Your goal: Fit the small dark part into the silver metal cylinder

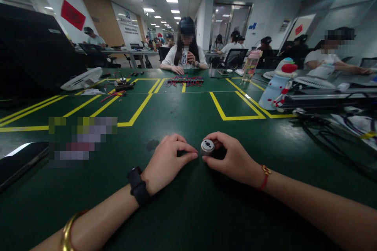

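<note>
Preferably upright and gripped only by its sides, the short silver metal cylinder (207, 149) sits pinched in my right hand (233, 159), my seemingly empty left hand (166, 158) beside it, fingertips nearly meeting.

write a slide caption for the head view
Right hand gripping a metal cylinder at a green table with yellow lines, left hand close by.

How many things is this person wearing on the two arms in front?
3: a watch by the left hand, a gold bangle farther up, a red bracelet by the right hand. More may be out of frame.
</note>
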`<control>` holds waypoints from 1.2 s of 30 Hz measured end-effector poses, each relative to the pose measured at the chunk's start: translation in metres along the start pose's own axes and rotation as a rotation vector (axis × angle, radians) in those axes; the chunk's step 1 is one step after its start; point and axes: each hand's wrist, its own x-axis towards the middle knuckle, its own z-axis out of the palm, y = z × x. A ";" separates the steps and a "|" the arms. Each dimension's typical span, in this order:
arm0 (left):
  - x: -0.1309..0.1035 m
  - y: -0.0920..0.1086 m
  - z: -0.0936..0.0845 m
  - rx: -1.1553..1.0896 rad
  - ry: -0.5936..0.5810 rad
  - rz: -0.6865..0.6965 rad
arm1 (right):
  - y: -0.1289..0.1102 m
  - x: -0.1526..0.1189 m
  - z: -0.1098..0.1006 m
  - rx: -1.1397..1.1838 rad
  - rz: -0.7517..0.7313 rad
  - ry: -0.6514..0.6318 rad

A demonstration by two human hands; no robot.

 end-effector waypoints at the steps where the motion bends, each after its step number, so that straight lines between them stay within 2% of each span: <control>1: 0.001 0.000 0.002 0.006 -0.011 0.001 | -0.001 0.000 0.000 0.007 0.000 -0.004; 3: 0.002 0.002 0.001 -0.011 -0.025 -0.002 | -0.002 0.001 -0.002 0.016 0.005 -0.007; 6: 0.000 0.000 -0.015 -0.087 -0.011 -0.042 | 0.000 0.004 -0.020 -0.039 0.047 0.057; 10: -0.011 -0.018 -0.043 -0.158 0.037 -0.216 | 0.026 -0.002 -0.071 -0.302 0.210 0.280; 14: -0.022 -0.040 -0.055 -0.218 0.093 -0.391 | 0.070 -0.023 -0.131 -0.578 0.444 0.479; 17: -0.024 -0.046 -0.053 -0.249 0.145 -0.408 | 0.097 -0.041 -0.161 -0.708 0.555 0.479; 19: -0.023 -0.046 -0.051 -0.258 0.152 -0.399 | 0.102 -0.047 -0.168 -0.788 0.607 0.464; 21: -0.021 -0.045 -0.049 -0.258 0.150 -0.394 | 0.095 -0.048 -0.161 -0.940 0.559 0.539; 23: -0.020 -0.045 -0.048 -0.251 0.157 -0.402 | 0.076 -0.042 -0.140 -1.039 0.358 0.592; 24: -0.019 -0.045 -0.047 -0.246 0.164 -0.407 | 0.064 -0.037 -0.125 -1.018 0.225 0.539; 26: -0.019 -0.048 -0.046 -0.225 0.171 -0.407 | 0.038 -0.026 -0.088 -0.801 0.007 0.276; 27: -0.019 -0.049 -0.046 -0.209 0.169 -0.401 | 0.026 -0.021 -0.067 -0.656 -0.042 0.118; 28: -0.018 -0.049 -0.046 -0.193 0.166 -0.393 | 0.016 -0.015 -0.048 -0.534 -0.060 0.012; 31: -0.017 -0.051 -0.047 -0.154 0.140 -0.378 | -0.002 0.001 -0.002 -0.350 -0.075 -0.119; 33: -0.017 -0.050 -0.049 -0.153 0.116 -0.381 | -0.006 0.009 0.010 -0.320 -0.081 -0.145; 34: -0.017 -0.049 -0.050 -0.158 0.103 -0.383 | -0.006 0.012 0.009 -0.307 -0.081 -0.145; 36: -0.018 -0.047 -0.052 -0.173 0.090 -0.387 | -0.003 0.014 -0.007 -0.294 -0.075 -0.103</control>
